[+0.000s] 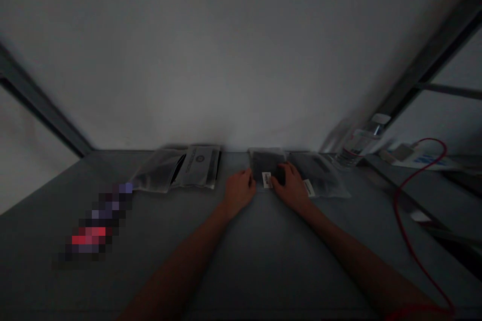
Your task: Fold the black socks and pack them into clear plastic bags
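The left hand (240, 191) curls, grip unclear, and the right hand (291, 188) arches part-wide, flanking a labelled bag (263, 161) at the rear of the shelf (263, 261), perhaps so that both sides stay steady

Translucent bag (265, 159), dark inside, white label (266, 180), flat on grey surface (263, 261)

A clear bottle (356, 146) with a white cap (381, 119) stands toward the back right of the grey surface (263, 266), near a pale wall (241, 60). Farther right, a red cable (396, 201) loops down from what may be an adapter (404, 152). At left, a pixelated item (90, 234) shows red.
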Motion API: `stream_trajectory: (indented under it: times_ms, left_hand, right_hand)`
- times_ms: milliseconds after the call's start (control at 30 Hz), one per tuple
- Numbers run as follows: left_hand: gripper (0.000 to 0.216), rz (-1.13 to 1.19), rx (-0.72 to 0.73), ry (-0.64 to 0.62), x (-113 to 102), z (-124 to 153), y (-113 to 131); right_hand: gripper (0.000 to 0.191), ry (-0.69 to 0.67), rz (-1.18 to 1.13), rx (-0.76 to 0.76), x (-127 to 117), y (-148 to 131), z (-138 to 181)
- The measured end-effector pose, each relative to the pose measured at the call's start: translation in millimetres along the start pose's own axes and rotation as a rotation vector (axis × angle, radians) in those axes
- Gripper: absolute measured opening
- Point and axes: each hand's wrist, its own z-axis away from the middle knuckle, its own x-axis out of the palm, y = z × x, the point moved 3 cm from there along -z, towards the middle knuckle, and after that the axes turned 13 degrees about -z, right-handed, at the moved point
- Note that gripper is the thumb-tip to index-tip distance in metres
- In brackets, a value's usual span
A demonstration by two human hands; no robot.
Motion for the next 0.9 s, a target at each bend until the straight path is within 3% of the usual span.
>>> stream_trajectory:
  times_ms: [900]
  left_hand:
    - [0.027, 0.005, -0.005, 0.009, 1.4, 1.1, 0.7]
  right_hand:
    - [0.049, 0.009, 0.007, 0.019, 1.3, -3.6, 3.6]
